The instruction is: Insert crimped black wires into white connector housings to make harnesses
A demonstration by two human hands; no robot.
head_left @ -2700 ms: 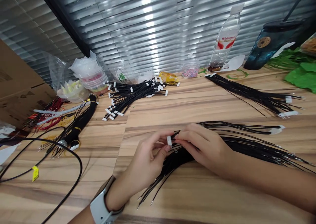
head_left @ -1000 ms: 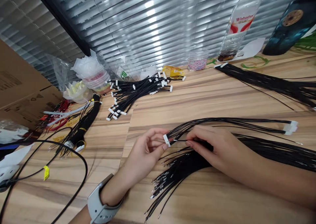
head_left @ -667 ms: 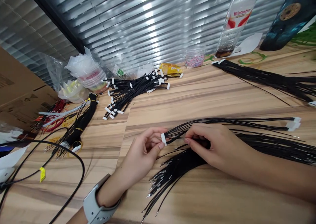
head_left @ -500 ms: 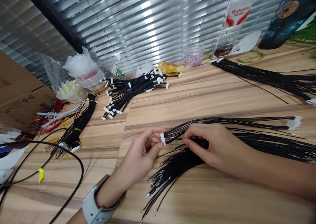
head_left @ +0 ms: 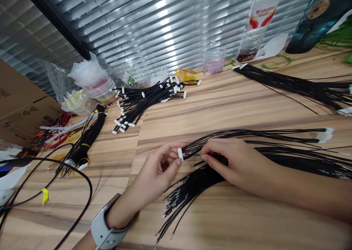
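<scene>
Between thumb and fingers, my left hand [head_left: 162, 165] pinches a small white connector housing [head_left: 180, 154]. Several black wires [head_left: 233, 133] run from that housing to a second white connector [head_left: 325, 135] on the right. My right hand [head_left: 224, 160] is closed, thumb against forefinger, on a thin black wire [head_left: 197, 155] whose tip points at the housing; whether the tip is inside cannot be made out. Below my right hand lies a thick bundle of loose black wires [head_left: 203, 178] with bare metal terminals at their left ends.
Finished-looking black cables with white connectors [head_left: 148, 99] are piled at the back. Another black wire bundle [head_left: 288, 84] lies back right, near a plastic bottle [head_left: 254, 26] and a dark tumbler [head_left: 308, 20]. A tied bundle [head_left: 89, 138] and a looped black cable [head_left: 90, 191] lie left.
My right hand has shifted slightly left toward the white connector housing, with the wire in its fingers. My left hand keeps its grip, and the view has moved a little.
</scene>
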